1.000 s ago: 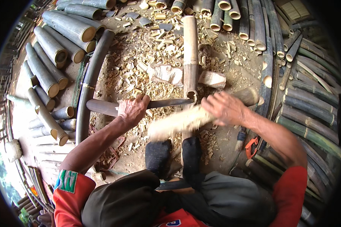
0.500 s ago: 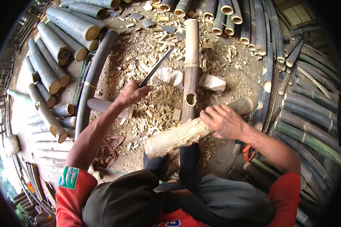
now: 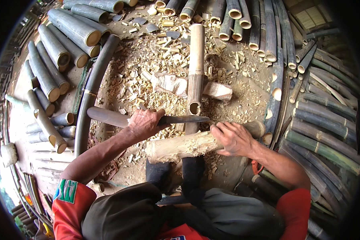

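Note:
My left hand (image 3: 145, 121) is closed around the handle of a long knife. The dark knife blade (image 3: 188, 119) points to the right, just above a thick bamboo section (image 3: 186, 146), and its tip comes near my right hand (image 3: 233, 138). The fingers of that hand wrap over the right part of the section from above. Pale and scraped, this section lies slantwise above my feet, its right end higher, with rough frayed fibres along its middle. Beyond it, an upright-looking bamboo length (image 3: 196, 60) with an open near end crosses a pale wooden block (image 3: 170, 85).
Wood chips and shavings (image 3: 156, 60) cover the ground ahead. Cut bamboo poles (image 3: 74, 26) lie at the left, with more bamboo (image 3: 324, 132) stacked at the right. A curved dark pole (image 3: 93, 90) and a smooth brown stick (image 3: 108, 116) lie left of my hand.
My left hand has come down and turned the knife from pointing up and away to pointing right, close over the bamboo section. The right hand keeps its hold.

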`<action>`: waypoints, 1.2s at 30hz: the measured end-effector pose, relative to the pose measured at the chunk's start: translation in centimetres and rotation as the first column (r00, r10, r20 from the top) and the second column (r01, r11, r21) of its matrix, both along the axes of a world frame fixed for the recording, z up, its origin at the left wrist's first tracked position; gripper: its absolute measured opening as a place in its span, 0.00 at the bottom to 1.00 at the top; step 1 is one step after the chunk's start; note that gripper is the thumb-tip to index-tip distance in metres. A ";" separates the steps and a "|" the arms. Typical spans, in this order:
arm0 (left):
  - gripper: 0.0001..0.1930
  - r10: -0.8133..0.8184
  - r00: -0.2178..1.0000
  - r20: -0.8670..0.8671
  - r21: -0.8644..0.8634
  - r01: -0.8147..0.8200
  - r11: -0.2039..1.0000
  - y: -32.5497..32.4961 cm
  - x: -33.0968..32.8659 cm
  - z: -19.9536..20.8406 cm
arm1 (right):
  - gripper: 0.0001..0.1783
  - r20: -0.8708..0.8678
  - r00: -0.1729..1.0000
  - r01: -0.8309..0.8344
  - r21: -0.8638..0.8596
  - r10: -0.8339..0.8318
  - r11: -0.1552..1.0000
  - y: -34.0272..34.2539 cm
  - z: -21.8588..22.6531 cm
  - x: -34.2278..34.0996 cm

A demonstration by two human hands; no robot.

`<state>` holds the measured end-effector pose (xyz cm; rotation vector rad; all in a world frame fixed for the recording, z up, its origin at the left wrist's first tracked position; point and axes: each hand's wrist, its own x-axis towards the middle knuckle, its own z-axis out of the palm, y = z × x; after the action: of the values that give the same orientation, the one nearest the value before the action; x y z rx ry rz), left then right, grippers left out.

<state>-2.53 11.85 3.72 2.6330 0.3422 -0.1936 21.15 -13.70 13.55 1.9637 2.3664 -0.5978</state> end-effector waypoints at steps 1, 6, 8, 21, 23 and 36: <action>0.23 -0.013 1.000 -0.001 0.048 0.013 0.999 0.0 -0.1 -0.3 | 0.47 -0.006 1.000 0.008 0.000 -0.008 1.000 -0.1 0.1 0.1; 0.10 -0.011 0.960 -0.279 0.042 0.024 0.999 0.1 -0.2 -1.3 | 0.47 0.031 0.996 -0.083 0.022 0.082 0.996 -0.7 -1.5 1.7; 0.08 -0.058 0.968 -0.245 0.054 0.073 0.996 0.1 0.3 -1.7 | 0.46 0.123 0.982 -0.155 0.101 0.142 0.983 -1.3 -3.9 4.6; 0.06 -0.020 0.949 -0.315 0.048 0.037 0.998 -0.1 0.3 -2.9 | 0.43 0.320 0.935 -0.164 0.009 0.152 0.986 1.0 -3.3 7.3; 0.06 -0.005 0.967 -0.254 0.105 0.033 0.994 0.4 0.0 -3.4 | 0.44 0.267 0.946 -0.207 0.068 0.183 0.976 0.7 -2.8 5.4; 0.06 -0.003 0.956 -0.292 0.095 0.032 0.995 0.3 0.4 -4.2 | 0.38 0.186 0.931 -0.357 0.278 0.314 0.892 2.4 -4.0 7.6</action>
<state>-2.12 12.11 -0.49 2.7068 0.4363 -0.5895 28.72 -11.29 9.59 1.5517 2.7501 -0.0760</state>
